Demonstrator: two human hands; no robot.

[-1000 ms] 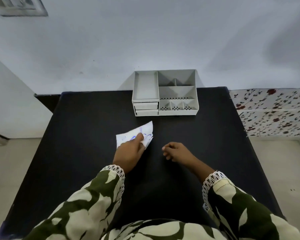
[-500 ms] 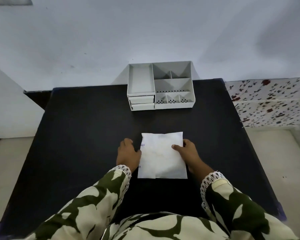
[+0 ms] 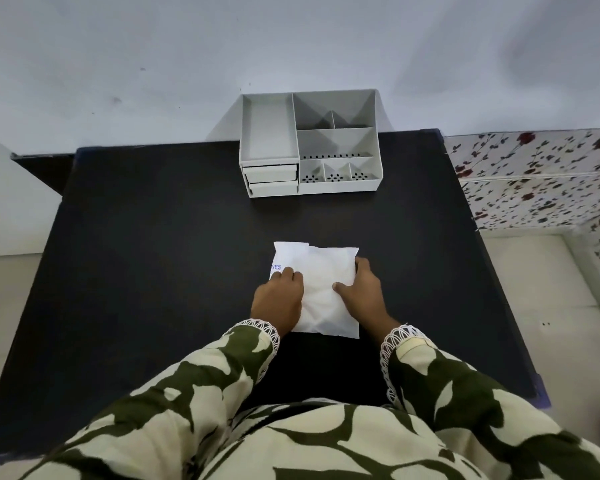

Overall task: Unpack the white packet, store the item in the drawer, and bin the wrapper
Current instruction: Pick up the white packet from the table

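I see both hands pressing a flat white plastic packet (image 3: 321,289) onto the black counter (image 3: 160,244). Left hand (image 3: 278,299) fingers curl over its left edge; right hand (image 3: 362,296) fingers grip its right edge. A grey plastic drawer organiser (image 3: 310,147) stands well beyond.

White packet (image 3: 321,292) print partly under left hand (image 3: 278,299), only "VES" legible

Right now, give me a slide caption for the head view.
Both hands, left hand and right hand, press the white packet flat on the black table, organizer drawers shut.
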